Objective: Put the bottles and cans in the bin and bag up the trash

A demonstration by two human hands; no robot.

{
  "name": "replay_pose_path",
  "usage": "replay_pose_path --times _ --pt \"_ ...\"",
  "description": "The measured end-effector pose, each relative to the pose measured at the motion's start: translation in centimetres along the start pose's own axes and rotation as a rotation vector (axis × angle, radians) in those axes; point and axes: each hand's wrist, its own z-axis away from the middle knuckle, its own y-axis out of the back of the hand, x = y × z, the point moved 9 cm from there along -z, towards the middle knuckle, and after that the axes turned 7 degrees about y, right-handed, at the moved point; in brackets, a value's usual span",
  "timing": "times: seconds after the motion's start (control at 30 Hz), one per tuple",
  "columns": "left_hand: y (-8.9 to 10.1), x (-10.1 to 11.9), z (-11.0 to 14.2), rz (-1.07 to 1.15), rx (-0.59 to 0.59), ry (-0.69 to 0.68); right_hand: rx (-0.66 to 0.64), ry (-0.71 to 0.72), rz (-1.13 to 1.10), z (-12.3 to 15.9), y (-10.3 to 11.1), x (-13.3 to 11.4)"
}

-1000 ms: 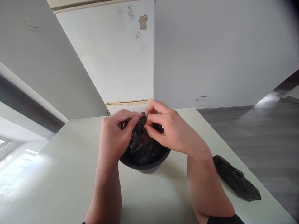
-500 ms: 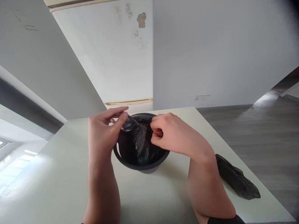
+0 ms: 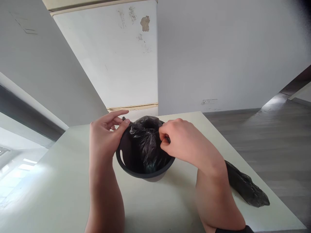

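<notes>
A round dark bin stands on the pale table, with an oval handle hole in its left side. Bunched inside its mouth is a thin black plastic bag, its upper part rising above the far rim. Thumb and fingers of my left hand pinch a twisted corner of the bag over the bin's left rim. On the right side, my right hand is curled closed on the bag's other edge; its fingertips are partly hidden.
A rolled black plastic bundle lies near the right edge of the pale table. Behind the table stand a white fridge with worn patches and a grey wall. Wooden floor shows at the right.
The bag's far part has puffed up above the bin's rim, and its opening looks wider. Both hands keep their hold, slightly farther apart. The whole view has shifted a little.
</notes>
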Motion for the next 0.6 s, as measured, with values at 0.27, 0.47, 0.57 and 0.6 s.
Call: replay_pose_path --times 0.27,0.47,0.57,0.6 --pt "-1.6 5.4 3.9 0.117 -0.118 -0.256 0.181 0.090 -0.425 -1.1 0.9 -2.6" --pt "-2.0 7.1 5.0 0.083 -0.082 -0.351 0.260 0.123 -0.510 -1.7 1.2 -2.0" --pt "-1.3 6.5 4.3 0.104 -0.002 -0.320 0.456 0.146 -0.657 -1.2 2.6 -1.2" --pt "-1.2 6.0 3.8 0.097 0.014 -0.298 0.515 0.153 -0.702 -0.9 2.9 -1.0"
